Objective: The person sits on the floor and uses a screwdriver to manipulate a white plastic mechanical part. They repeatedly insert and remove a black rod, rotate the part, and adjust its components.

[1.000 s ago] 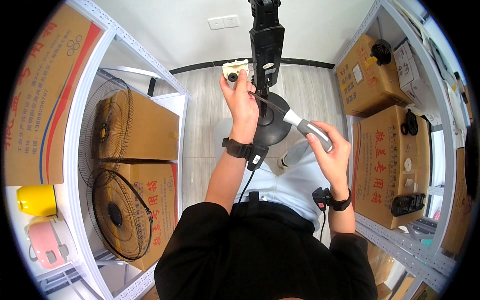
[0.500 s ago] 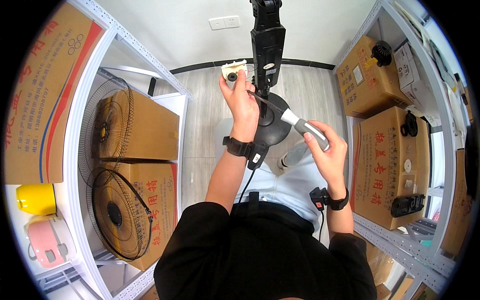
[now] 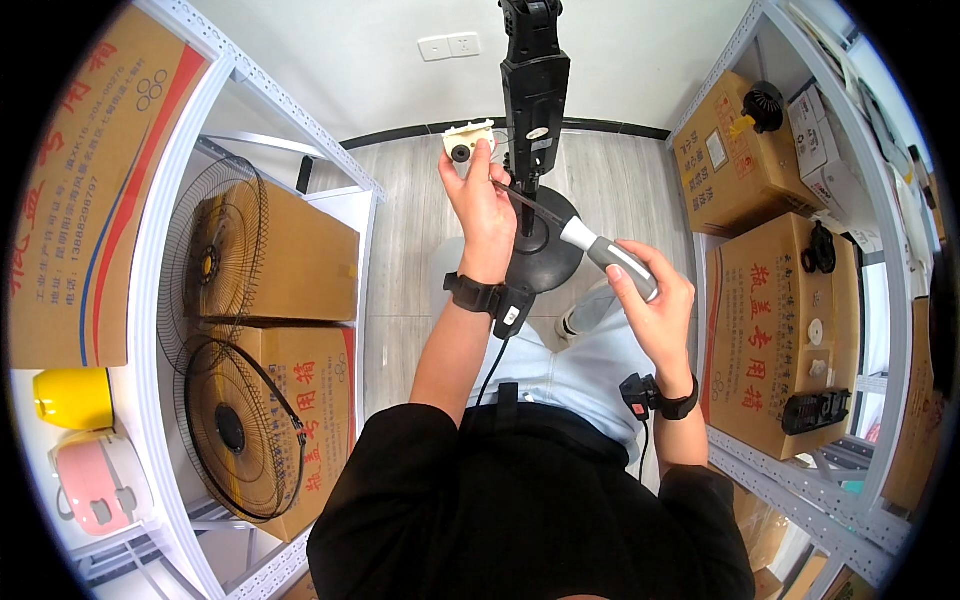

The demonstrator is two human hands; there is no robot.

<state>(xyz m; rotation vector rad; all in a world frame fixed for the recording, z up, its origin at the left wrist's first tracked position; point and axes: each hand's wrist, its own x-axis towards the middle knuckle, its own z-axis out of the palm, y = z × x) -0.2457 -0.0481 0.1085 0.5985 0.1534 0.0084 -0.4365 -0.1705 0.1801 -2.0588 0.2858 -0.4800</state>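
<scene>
My left hand [image 3: 484, 205] is closed around a small cream plastic part [image 3: 470, 134] with a round black knob-like piece on it. Thin wires run from that part toward the black fan stand [image 3: 537, 105], which rises from a round black base [image 3: 545, 262]. In my right hand [image 3: 655, 305] is a screwdriver [image 3: 607, 255] with a grey and white handle. Its dark shaft slants up and left to my left hand's fingers. The tip is hidden behind them, so I cannot tell what it touches.
Wire fan guards [image 3: 215, 250] lean by cardboard boxes [image 3: 300, 255] on the left shelf, with a yellow container [image 3: 75, 398] and a pink appliance [image 3: 95, 483]. On the right, a box [image 3: 740, 350] carries small black parts [image 3: 815, 410]. A wall socket [image 3: 449, 46] is ahead.
The cream part has tilted very slightly in my left hand, its black knob shifting a little left. My right hand and the screwdriver are almost still.
</scene>
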